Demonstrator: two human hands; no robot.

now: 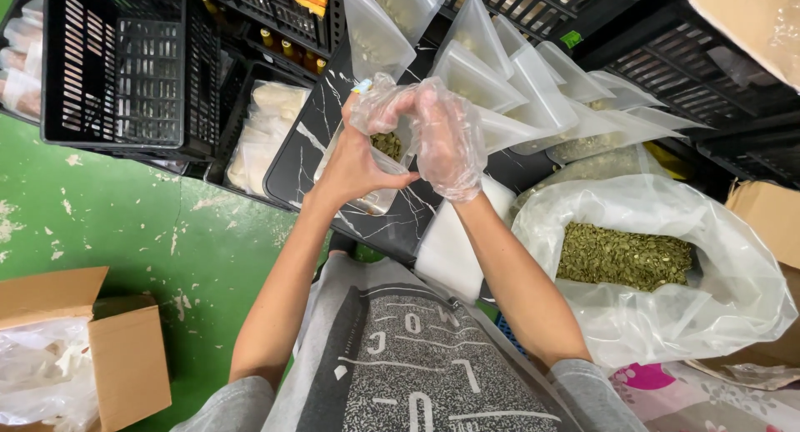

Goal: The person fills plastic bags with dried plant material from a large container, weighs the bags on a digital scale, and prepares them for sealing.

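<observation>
My right hand [448, 140] wears a loose clear plastic glove and its fingers curl down. My left hand [354, 161] is bare and pinches the glove's loose plastic [379, 103] near its cuff and fingers. Both hands hover above a clear pouch [385, 149] with green seeds in it, lying on a black marbled tray [312, 140]. To the right stands a big clear bag [658, 265] filled with green pumpkin seeds.
Several filled clear pouches [533, 90] lean in a row behind my hands. A stack of empty pouches [450, 249] lies near my right forearm. Black plastic crates [117, 65] stand at the left and back. An open cardboard box [100, 349] sits on the green floor.
</observation>
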